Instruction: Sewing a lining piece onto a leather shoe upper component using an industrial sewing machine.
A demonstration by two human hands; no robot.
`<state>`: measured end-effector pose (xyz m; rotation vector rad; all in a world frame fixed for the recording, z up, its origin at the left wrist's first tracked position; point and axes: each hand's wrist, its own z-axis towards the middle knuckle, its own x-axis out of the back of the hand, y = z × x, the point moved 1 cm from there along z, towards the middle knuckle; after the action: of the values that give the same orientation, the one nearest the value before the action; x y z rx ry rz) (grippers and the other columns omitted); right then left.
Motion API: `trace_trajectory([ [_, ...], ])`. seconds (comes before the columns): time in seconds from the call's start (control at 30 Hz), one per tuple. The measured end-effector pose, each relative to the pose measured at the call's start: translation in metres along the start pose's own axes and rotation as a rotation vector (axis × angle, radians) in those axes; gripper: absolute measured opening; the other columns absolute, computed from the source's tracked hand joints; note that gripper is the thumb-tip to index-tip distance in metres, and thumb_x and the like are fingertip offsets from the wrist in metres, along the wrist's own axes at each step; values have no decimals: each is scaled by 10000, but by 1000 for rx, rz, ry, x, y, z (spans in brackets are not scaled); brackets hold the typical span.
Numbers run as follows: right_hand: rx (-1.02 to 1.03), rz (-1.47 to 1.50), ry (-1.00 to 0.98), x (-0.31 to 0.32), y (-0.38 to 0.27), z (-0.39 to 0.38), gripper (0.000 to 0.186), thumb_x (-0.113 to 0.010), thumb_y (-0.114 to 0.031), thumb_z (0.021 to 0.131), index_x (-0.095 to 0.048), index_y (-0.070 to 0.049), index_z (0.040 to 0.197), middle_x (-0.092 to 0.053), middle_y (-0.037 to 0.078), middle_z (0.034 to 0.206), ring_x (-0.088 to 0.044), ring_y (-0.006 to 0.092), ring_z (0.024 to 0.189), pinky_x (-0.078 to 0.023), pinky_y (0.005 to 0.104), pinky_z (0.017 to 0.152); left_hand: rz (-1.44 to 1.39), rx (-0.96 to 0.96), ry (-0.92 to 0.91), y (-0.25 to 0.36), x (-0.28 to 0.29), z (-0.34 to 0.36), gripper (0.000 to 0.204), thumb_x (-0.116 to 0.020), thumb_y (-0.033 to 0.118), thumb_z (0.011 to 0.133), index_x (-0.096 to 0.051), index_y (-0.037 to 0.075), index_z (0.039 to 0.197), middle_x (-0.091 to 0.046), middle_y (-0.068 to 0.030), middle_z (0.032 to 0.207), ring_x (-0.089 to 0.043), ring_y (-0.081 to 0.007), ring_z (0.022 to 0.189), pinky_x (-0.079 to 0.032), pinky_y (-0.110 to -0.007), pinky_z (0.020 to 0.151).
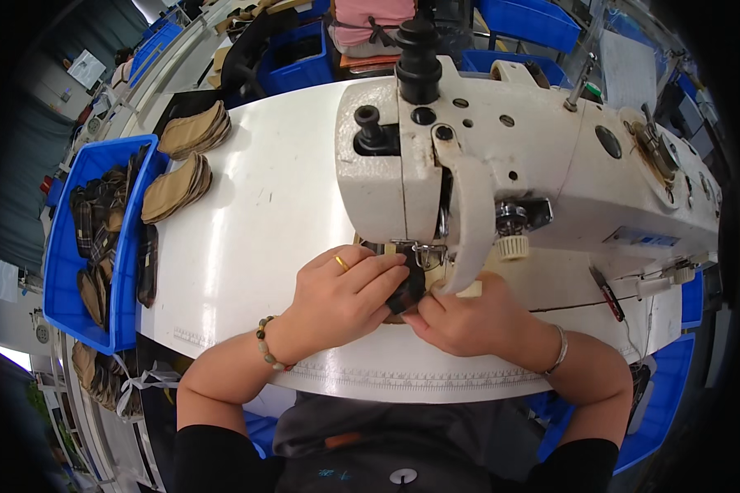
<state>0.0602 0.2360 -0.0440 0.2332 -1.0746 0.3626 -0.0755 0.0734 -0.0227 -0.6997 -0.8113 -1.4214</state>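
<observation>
A dark, curved fabric piece lies under the needle area of the white sewing machine. My left hand, with a ring and a beaded bracelet, presses its closed fingers along the left side of the piece. From the right, my right hand pinches the piece's near edge between thumb and fingers. A small pale yellow patch shows at the right hand's fingers; what it is I cannot tell. The machine's head partly hides the stitching spot.
Two stacks of tan fabric pieces sit at the left of the white table. Beside them stands a blue bin of dark plaid pieces. Red-handled snips lie at the right. A ruler strip runs along the near edge.
</observation>
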Motion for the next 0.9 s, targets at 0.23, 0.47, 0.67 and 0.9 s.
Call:
trace_trajectory([
  [0.23,-94,-39,166,-11,11,4,149,-707,-160,761,-629,-41,806,-530,12,542,-578,195,450,-472,324,428,-32,-77,109,-1,-8,-1,336,-713,94,559,-722,73,894,-722,-16,943,-648,-160,762,-565,-284,722],
  [0.47,-63,-193,-16,-16,-1,-6,221,-638,-112,721,-677,-49,929,-625,-23,792,-636,119,733,-446,334,565,-62,11,89,-10,-9,-1,333,-692,66,538,-721,116,866,-697,32,862,-623,-123,652,-518,-257,560],
  [0.67,-20,-73,128,-18,5,-1,173,-664,-93,670,-631,2,811,-534,31,542,-562,182,443,-457,322,419,-63,-157,166,-15,-5,7,336,-711,83,557,-730,99,893,-711,12,904,-626,-128,654,-534,-262,567],
  [0.9,35,-105,207,-14,4,-1,165,-650,-83,689,-663,6,827,-578,55,597,-611,172,517,-489,311,462,-157,-129,-168,-5,9,5,424,-784,195,655,-716,66,1053,-710,-31,1051,-653,-170,859,-569,-280,699],
])
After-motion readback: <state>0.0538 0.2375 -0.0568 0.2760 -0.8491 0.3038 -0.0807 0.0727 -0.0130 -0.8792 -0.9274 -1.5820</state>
